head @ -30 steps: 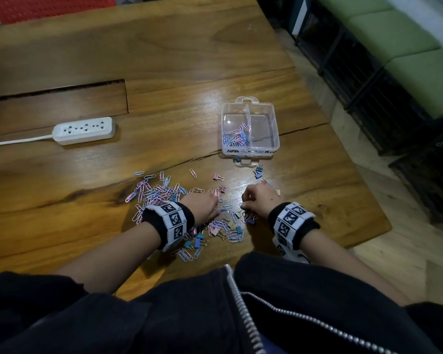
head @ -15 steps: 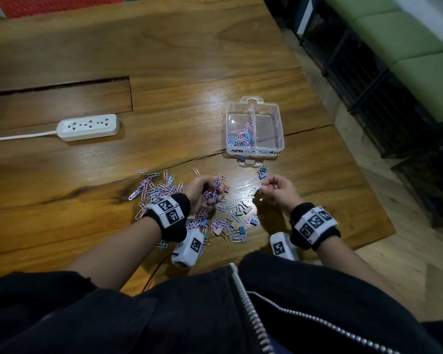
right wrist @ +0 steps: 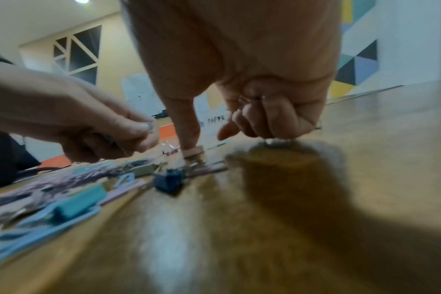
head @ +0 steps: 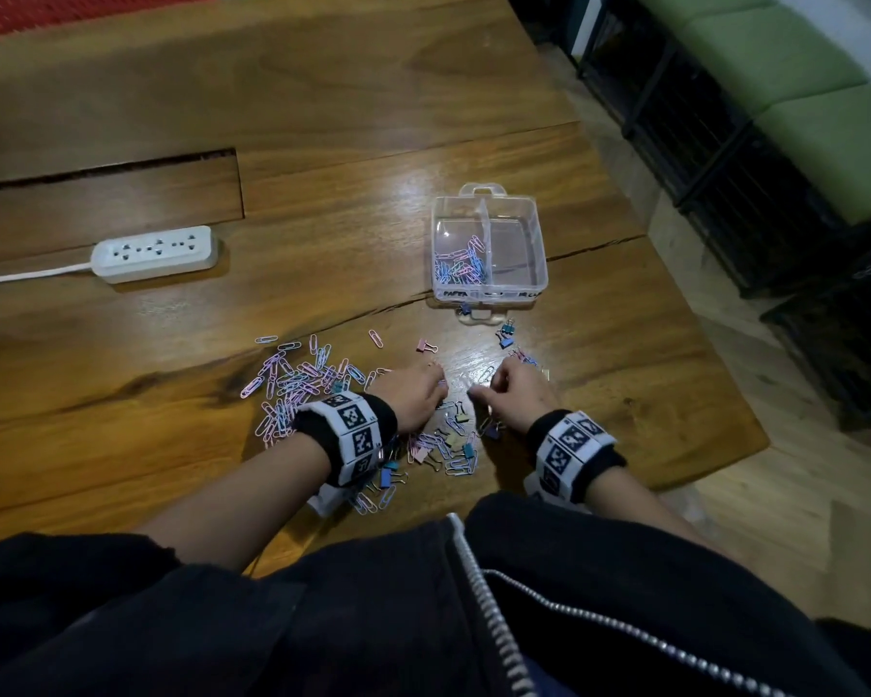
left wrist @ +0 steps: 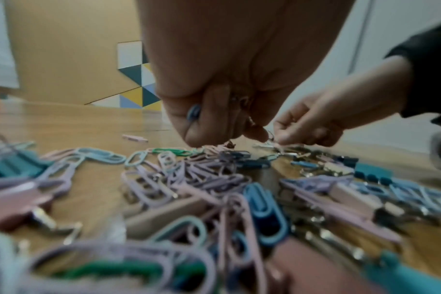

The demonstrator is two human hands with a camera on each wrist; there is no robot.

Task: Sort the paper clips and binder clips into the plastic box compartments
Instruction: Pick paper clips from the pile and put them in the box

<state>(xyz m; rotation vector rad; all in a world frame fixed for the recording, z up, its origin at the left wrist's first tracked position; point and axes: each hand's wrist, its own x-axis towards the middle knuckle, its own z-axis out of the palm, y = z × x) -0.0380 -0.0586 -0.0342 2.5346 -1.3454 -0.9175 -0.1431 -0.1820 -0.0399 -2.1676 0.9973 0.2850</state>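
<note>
A clear plastic box with two compartments stands on the wooden table; its left compartment holds pastel paper clips and its right one looks empty. Loose paper clips and small binder clips lie mixed in front of me. My left hand is down on the pile, its curled fingers holding several paper clips, one of them blue. My right hand is close beside it, with wire handles tucked in its curled fingers. Its thumb tip touches a beige binder clip.
A white power strip with its cable lies at the left. A few binder clips sit just in front of the box. The table's right edge drops to the floor, with black crates and green cushions beyond.
Half a second ago both hands were raised a little above the pile with clips in them. Both have now come back down onto the clips, close together.
</note>
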